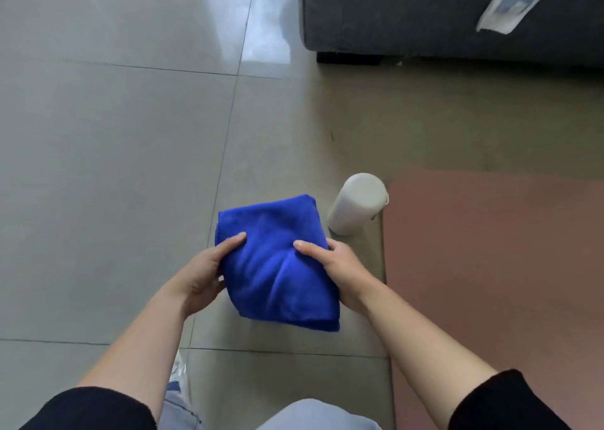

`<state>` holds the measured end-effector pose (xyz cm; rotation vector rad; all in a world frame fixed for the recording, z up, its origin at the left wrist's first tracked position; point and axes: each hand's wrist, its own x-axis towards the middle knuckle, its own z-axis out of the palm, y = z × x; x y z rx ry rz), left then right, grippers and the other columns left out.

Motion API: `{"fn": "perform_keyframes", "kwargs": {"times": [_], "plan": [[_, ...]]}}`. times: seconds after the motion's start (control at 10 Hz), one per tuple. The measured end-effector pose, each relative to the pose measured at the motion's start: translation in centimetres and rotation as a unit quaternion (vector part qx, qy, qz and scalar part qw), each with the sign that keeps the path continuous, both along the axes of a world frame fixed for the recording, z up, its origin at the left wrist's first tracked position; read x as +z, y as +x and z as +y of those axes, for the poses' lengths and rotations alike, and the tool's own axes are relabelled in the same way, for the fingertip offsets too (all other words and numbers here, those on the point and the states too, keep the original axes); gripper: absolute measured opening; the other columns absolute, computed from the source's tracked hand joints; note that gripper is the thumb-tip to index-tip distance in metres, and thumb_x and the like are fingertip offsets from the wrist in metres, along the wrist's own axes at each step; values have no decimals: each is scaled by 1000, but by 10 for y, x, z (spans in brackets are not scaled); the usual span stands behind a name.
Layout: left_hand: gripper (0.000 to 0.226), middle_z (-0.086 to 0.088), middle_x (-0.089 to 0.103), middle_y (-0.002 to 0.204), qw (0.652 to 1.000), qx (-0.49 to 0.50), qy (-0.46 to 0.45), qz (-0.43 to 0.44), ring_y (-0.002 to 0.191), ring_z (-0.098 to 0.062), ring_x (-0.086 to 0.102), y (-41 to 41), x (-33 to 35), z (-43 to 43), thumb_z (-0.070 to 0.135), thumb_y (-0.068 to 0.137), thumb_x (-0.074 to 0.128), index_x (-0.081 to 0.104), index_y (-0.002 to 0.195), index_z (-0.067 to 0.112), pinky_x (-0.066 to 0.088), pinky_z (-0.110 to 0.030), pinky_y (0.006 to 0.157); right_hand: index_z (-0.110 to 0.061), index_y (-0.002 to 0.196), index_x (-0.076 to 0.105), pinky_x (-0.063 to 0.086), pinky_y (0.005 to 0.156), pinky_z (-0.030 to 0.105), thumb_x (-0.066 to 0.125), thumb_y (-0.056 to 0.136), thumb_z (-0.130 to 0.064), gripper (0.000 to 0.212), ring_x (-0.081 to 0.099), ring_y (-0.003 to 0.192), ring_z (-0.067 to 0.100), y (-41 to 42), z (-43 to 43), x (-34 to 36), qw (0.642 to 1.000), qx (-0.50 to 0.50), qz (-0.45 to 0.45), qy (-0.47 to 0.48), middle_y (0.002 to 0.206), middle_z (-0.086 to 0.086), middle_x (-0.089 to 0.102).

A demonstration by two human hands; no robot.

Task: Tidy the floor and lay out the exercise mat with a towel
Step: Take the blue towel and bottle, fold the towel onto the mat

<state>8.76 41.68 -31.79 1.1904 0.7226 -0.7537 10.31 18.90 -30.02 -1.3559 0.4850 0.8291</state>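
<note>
Towel (277, 263), blue, folded to a thick pad, held up off the tiled floor (114, 168) between both of the person's hands. Left hand (209, 273): closed on the towel's left edge, thumb on top, fingers under the fold and out of sight. Right hand (336, 266): closed on the right edge in the same manner, thumb pressing a crease into the cloth. Exercise mat (490, 282), pinkish brown: already unrolled flat on the floor, to the right of the hands, its near left edge just beside the right forearm. Bottle (358, 204), white, cylindrical: standing on the tiles at the mat's far left corner, just beyond the towel; whether it touches the mat cannot be told. Sofa (457, 14), dark grey: at the far right, well apart from the hands, with a pale printed sheet (513, 1) hanging on its front. Status, as judged: floor in view looks bare of clutter, mat looks laid, so the tidying and unrolling appear done; the towel is not yet on the mat. Remaining, as judged: carry the towel rightward over the mat and set it down, folded or spread
</note>
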Motion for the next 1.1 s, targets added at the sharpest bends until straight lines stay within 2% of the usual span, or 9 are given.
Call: {"fn": "perform_keyframes", "kwargs": {"times": [0.1, 0.3, 0.4, 0.6, 0.7, 0.8, 0.9, 1.0, 1.1], "plan": [[45, 0, 72, 116, 998, 58, -24, -25, 108, -17, 68, 19, 2, -6, 47, 83, 63, 66, 119, 20, 49, -35, 94, -4, 114, 67, 54, 89, 37, 72, 78, -30, 45, 67, 105, 28, 6, 6, -2, 992, -51, 62, 97, 113, 11, 72], [49, -3, 69, 98, 996, -36, 60, -55, 81, -24, 66, 45, 9, -5, 7, 62, 56, 64, 109, 16, 47, -32, 64, -7, 97, 59, 44, 67, 32, 47, 56, -4, 43, 55, 85, 27, 10, 6, -12, 988, -96, 67, 99, 95, 10, 59], [51, -12, 70, 111, 993, 50, 51, -96, 97, -34, 68, 65, 6, -3, -3, 68, 58, 63, 115, 16, 55, -45, 83, -13, 107, 63, 52, 70, 31, 50, 71, 2, 41, 65, 87, 22, 24, 11, -15, 988, -118, 23, 95, 97, 4, 69], [71, -1, 64, 95, 976, -4, 208, -57, 84, -20, 64, 59, -23, -9, -2, 81, 64, 38, 142, 23, 52, -31, 69, -13, 124, 52, 56, 65, 36, 62, 85, -5, 41, 63, 90, 26, 25, 24, -44, 986, -78, 44, -143, 113, 8, 63], [70, -1, 60, 82, 968, 7, 243, -60, 72, -16, 61, 50, -31, -8, -6, 80, 62, 41, 139, 26, 46, -27, 60, -9, 107, 58, 58, 77, 45, 65, 81, -4, 28, 64, 87, 26, 20, 27, -51, 979, -69, 1, -191, 108, 13, 66], [66, -7, 59, 84, 950, 28, 302, -76, 76, -23, 61, 49, -35, -3, -3, 78, 64, 47, 135, 26, 49, -33, 69, -12, 99, 60, 56, 84, 40, 69, 80, -10, 21, 65, 89, 22, 15, 28, -54, 979, -40, -40, -198, 102, 10, 68], [66, -6, 57, 85, 936, 22, 343, -72, 82, -25, 60, 41, -37, -1, 0, 78, 65, 45, 137, 23, 49, -37, 75, -18, 104, 62, 51, 71, 19, 67, 84, -24, 22, 64, 85, 14, 11, 24, -48, 967, 57, -110, -224, 95, -3, 68], [70, -7, 59, 104, 918, -5, 389, -75, 95, -25, 57, 36, -37, 0, 10, 81, 66, 35, 144, 19, 46, -36, 88, -17, 119, 59, 41, 67, 13, 65, 86, -29, 36, 60, 86, 10, 10, 18, -43, 943, 110, -161, -270, 98, -7, 63], [75, -15, 47, 136, 882, -52, 455, -111, 123, -31, 47, 31, -32, -6, 18, 83, 64, 27, 148, 15, 38, -40, 103, -14, 125, 55, 42, 79, 21, 65, 87, -32, 43, 59, 92, 12, 11, 7, -27, 942, 91, -169, -275, 106, -3, 59]]}}
